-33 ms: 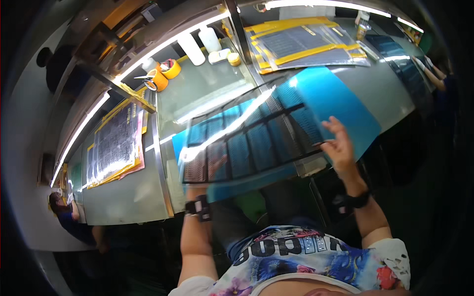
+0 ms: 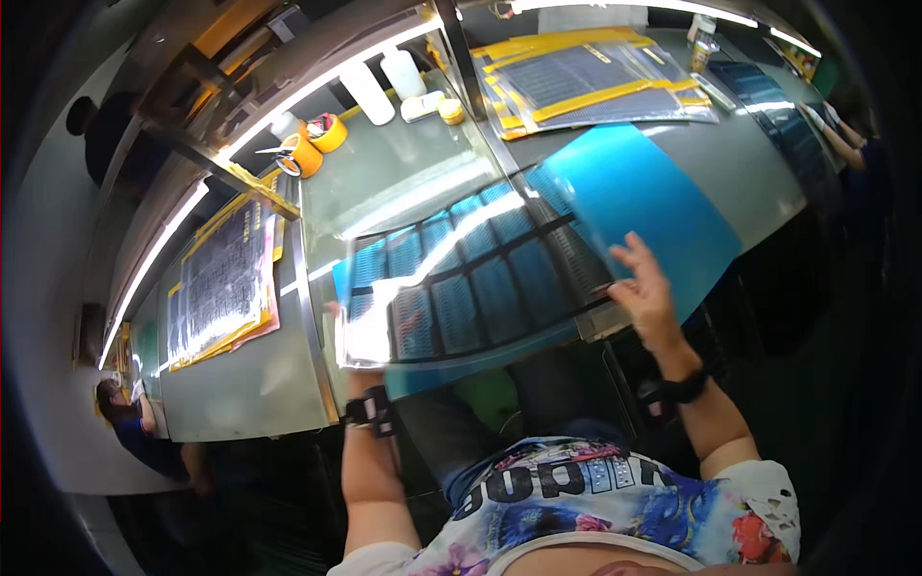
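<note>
Clear, glossy plastic sheet with two rows of dark-bordered panels (image 2: 485,283) lay at a slant across the centre of the frame, its near left corner whitened by glare. Beneath it, and extending to its right, was a bright blue, smooth flat sheet (image 2: 663,211). The left hand (image 2: 365,336), partly veiled by the reflection, had its grip on the panelled sheet's left end, with a fingertip showing beyond the edge. The right hand (image 2: 648,293) was at the opposite end with fingers spread and its thumb side at the near corner; whether that grip was pinching could not be told. Black bands encircled both wrists. Pale grey-green tabletop (image 2: 384,187) bore, at upper left of centre, two orange tape rolls (image 2: 305,156) with scissors (image 2: 287,163) at one of them, and two white plastic bottles (image 2: 367,93) (image 2: 402,73). Dark, yellow-edged flat sheets (image 2: 226,283) occupied the left of the frame; a similar stack (image 2: 576,82) lay at upper centre-right. Other people appeared at lower left (image 2: 139,413) and far right (image 2: 855,173).
</note>
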`<state>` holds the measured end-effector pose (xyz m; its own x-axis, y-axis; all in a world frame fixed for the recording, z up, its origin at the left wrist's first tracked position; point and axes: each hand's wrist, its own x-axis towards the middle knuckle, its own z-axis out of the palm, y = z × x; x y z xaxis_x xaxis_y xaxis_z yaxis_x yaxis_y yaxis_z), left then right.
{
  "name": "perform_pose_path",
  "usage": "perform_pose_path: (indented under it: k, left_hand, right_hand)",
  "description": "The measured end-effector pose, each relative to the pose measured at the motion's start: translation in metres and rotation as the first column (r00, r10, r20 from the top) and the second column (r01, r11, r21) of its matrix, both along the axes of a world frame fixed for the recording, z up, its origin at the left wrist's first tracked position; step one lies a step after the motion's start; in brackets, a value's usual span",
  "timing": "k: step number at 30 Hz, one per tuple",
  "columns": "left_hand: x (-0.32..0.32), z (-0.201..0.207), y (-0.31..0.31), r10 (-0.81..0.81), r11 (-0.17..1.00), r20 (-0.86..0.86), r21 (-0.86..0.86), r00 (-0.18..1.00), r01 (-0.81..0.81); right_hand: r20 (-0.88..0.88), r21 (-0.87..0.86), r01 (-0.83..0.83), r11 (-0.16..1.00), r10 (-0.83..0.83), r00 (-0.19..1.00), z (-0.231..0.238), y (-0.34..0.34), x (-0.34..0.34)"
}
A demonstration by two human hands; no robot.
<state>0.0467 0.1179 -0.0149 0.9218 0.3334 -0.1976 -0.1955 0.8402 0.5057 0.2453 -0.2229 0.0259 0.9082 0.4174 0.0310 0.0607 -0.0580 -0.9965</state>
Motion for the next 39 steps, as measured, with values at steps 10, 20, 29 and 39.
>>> perform_pose_path:
  k: [10, 20, 29, 39]
  left_hand:
    - [-0.075, -0.007, 0.076, 0.454, 0.619, -0.534, 0.765, 0.714, 0.179]
    - [-0.059, -0.007, 0.062, 0.543, 0.586, -0.466, 0.806, 0.699, 0.082]
    - [-0.067, -0.021, 0.062, 0.540, 0.630, -0.486, 0.775, 0.687, 0.053]
    - [-0.047, -0.003, 0.123, 0.322, 0.804, -0.650, 0.571, 0.688, 0.164]
  right_hand:
    - [0.053, -0.380, -0.169, 0.909, 0.204, 0.978, -0.045, 0.032, -0.047]
    - [0.310, -0.567, 0.033, 0.823, 0.176, 0.934, -0.053, 0.029, -0.041]
    - [0.361, -0.611, 0.051, 0.790, 0.221, 0.906, -0.056, 0.029, -0.040]
    - [0.454, -0.606, 0.085, 0.791, 0.256, 0.854, -0.053, 0.033, -0.045]
